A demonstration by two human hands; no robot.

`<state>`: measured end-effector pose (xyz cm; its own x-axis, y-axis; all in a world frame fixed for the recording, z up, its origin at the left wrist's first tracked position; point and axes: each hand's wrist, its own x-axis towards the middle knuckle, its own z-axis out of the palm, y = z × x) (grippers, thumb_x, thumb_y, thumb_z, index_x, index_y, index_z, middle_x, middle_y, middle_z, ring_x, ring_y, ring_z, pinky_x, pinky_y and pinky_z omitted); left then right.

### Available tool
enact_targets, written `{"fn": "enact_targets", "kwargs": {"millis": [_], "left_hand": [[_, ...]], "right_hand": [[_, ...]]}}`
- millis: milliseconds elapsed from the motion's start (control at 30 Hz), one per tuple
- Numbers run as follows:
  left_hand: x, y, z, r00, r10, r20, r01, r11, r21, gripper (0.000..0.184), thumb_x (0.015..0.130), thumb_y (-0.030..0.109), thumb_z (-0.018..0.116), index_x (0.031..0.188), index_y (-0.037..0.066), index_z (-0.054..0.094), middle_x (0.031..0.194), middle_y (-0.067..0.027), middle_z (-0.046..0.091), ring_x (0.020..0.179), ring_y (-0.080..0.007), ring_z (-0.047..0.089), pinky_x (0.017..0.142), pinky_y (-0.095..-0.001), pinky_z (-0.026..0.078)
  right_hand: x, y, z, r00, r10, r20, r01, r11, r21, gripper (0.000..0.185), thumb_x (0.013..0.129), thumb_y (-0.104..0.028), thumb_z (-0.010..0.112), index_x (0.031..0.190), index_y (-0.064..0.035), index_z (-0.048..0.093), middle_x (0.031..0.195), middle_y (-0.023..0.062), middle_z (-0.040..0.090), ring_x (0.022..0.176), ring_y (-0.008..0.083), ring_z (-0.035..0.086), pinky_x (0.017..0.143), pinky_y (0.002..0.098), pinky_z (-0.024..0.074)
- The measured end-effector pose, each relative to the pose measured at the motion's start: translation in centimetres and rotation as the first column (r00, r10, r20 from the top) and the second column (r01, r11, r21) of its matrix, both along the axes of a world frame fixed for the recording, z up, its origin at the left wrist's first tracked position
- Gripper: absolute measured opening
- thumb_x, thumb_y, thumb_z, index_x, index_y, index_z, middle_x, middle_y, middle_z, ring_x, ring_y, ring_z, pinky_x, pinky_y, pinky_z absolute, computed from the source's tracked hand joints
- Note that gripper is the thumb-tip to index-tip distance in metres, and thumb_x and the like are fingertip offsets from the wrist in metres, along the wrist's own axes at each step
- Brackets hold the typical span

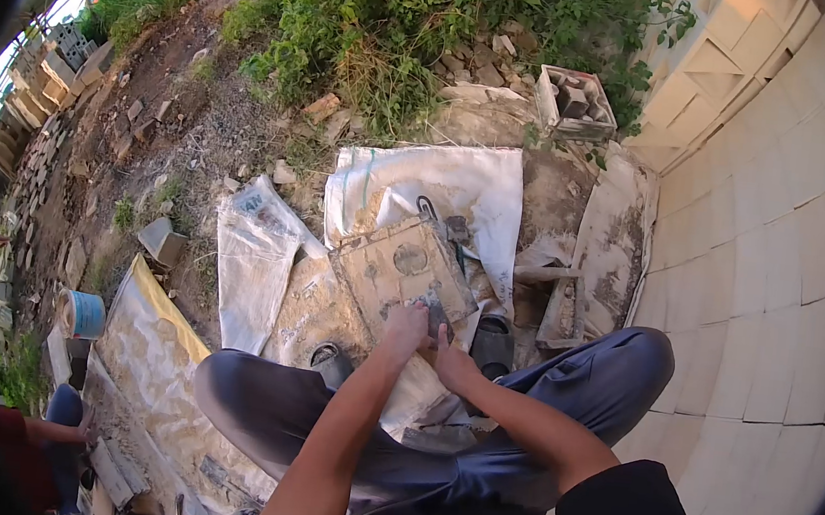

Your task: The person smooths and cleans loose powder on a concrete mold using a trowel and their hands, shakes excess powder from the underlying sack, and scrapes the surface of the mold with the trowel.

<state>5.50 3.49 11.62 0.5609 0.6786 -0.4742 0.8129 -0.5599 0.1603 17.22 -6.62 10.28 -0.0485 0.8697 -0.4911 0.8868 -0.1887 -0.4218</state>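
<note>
A square, sand-coloured block (361, 266) with a round hollow lies tilted on white sacks between my knees. Over its lower edge, my left hand (408, 325) is closed on a small grey piece (437, 318). My right hand (457, 363) is closed on the same piece from the right, its thumb pointing up. The piece touches the block's surface or lies just above it; which one I cannot tell. A dark metal loop (425, 205) sticks up at the block's upper edge.
White sacks (481, 179) spread around the block. A wooden crate (587, 128) stands at the upper right, a white bucket (84, 314) at the left. Stacked pale tiles (752, 283) line the right. Another person's arm (57, 432) shows at the lower left.
</note>
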Motion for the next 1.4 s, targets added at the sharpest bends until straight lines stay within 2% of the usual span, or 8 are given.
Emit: {"fn": "enact_targets", "kwargs": {"millis": [167, 300, 433, 500, 633, 700, 1067, 1400], "left_hand": [[0.4, -1.9, 3.2, 0.992, -0.119, -0.051, 0.104, 0.966, -0.236, 0.054, 0.076, 0.042, 0.064, 0.113, 0.003, 0.061, 0.118, -0.0114, 0.062, 0.108, -0.0248, 0.060, 0.093, -0.0350, 0.048], [3.4, -0.9, 12.1, 0.945, -0.308, -0.112, 0.238, 0.879, -0.414, 0.066, 0.075, 0.044, 0.066, 0.125, 0.002, 0.053, 0.129, -0.0116, 0.055, 0.115, -0.0260, 0.055, 0.097, -0.0391, 0.045], [3.2, 2.1, 6.2, 0.993, 0.091, -0.076, -0.093, 0.995, -0.025, 0.081, 0.078, 0.045, 0.066, 0.140, 0.004, 0.035, 0.146, -0.0100, 0.037, 0.130, -0.0273, 0.042, 0.106, -0.0454, 0.035], [3.3, 6.0, 5.3, 0.991, 0.047, -0.128, -0.048, 0.999, -0.006, 0.096, 0.079, 0.049, 0.066, 0.148, 0.006, 0.015, 0.155, -0.0081, 0.017, 0.140, -0.0269, 0.024, 0.113, -0.0507, 0.021], [2.4, 11.0, 0.3, 0.983, 0.175, 0.058, -0.177, 0.983, 0.039, 0.106, 0.076, 0.058, 0.065, 0.149, 0.005, 0.009, 0.156, -0.0114, 0.008, 0.144, -0.0271, 0.014, 0.115, -0.0509, 0.012], [2.0, 11.8, -1.5, 0.982, 0.172, 0.073, -0.176, 0.982, 0.061, 0.106, 0.075, 0.058, 0.065, 0.149, 0.007, 0.011, 0.157, -0.0087, 0.010, 0.144, -0.0255, 0.014, 0.115, -0.0515, 0.010], [2.6, 3.6, -1.7, 0.995, 0.067, 0.075, -0.069, 0.997, 0.028, 0.108, 0.070, 0.062, 0.067, 0.149, 0.008, 0.016, 0.156, -0.0070, 0.015, 0.143, -0.0224, 0.017, 0.115, -0.0524, 0.010], [3.5, -3.9, -1.7, 0.997, -0.066, 0.037, 0.066, 0.998, -0.003, 0.107, 0.071, 0.065, 0.064, 0.148, 0.007, 0.017, 0.156, -0.0071, 0.017, 0.142, -0.0245, 0.021, 0.114, -0.0509, 0.016]], "right_hand": [[1.1, -4.0, 1.1, 0.997, 0.082, -0.014, -0.083, 0.993, -0.089, 0.073, 0.085, -0.009, 0.042, 0.143, 0.0093, 0.004, 0.090, 0.0322, 0.062, 0.080, 0.0433, 0.064, 0.071, 0.0491, 0.0511], [0.9, -4.2, 3.0, 1.000, -0.023, -0.003, 0.023, 0.997, 0.080, 0.066, 0.086, -0.011, 0.042, 0.144, 0.0062, 0.016, 0.084, 0.0308, 0.063, 0.079, 0.0435, 0.064, 0.072, 0.0495, 0.0508], [1.7, 0.8, 4.8, 0.997, -0.066, -0.031, 0.071, 0.980, 0.186, 0.063, 0.088, -0.010, 0.039, 0.143, 0.0067, 0.014, 0.079, 0.0302, 0.062, 0.079, 0.0443, 0.063, 0.073, 0.0507, 0.0500], [3.0, 5.6, 2.6, 1.000, -0.006, -0.016, 0.010, 0.955, 0.297, 0.064, 0.089, -0.010, 0.040, 0.143, 0.0087, 0.012, 0.078, 0.0295, 0.063, 0.078, 0.0430, 0.063, 0.071, 0.0496, 0.0505], [4.2, 13.0, 1.4, 0.997, 0.028, 0.068, -0.045, 0.963, 0.267, 0.065, 0.089, -0.010, 0.041, 0.142, 0.0119, 0.010, 0.076, 0.0287, 0.063, 0.077, 0.0413, 0.064, 0.070, 0.0475, 0.0514], [4.5, 14.2, 0.0, 0.989, 0.136, 0.064, -0.146, 0.967, 0.210, 0.066, 0.088, -0.008, 0.039, 0.144, 0.0095, 0.010, 0.089, 0.0331, 0.062, 0.082, 0.0411, 0.065, 0.072, 0.0482, 0.0522], [5.3, 5.0, -2.0, 0.997, 0.080, -0.025, -0.079, 0.996, 0.046, 0.071, 0.090, -0.015, 0.040, 0.141, 0.0142, 0.000, 0.077, 0.0330, 0.061, 0.070, 0.0426, 0.063, 0.067, 0.0495, 0.0510], [6.0, -2.0, 3.8, 0.998, 0.047, 0.036, -0.041, 0.984, -0.171, 0.071, 0.088, -0.014, 0.042, 0.143, 0.0111, 0.005, 0.103, 0.0342, 0.060, 0.092, 0.0422, 0.063, 0.081, 0.0460, 0.0504]]}}
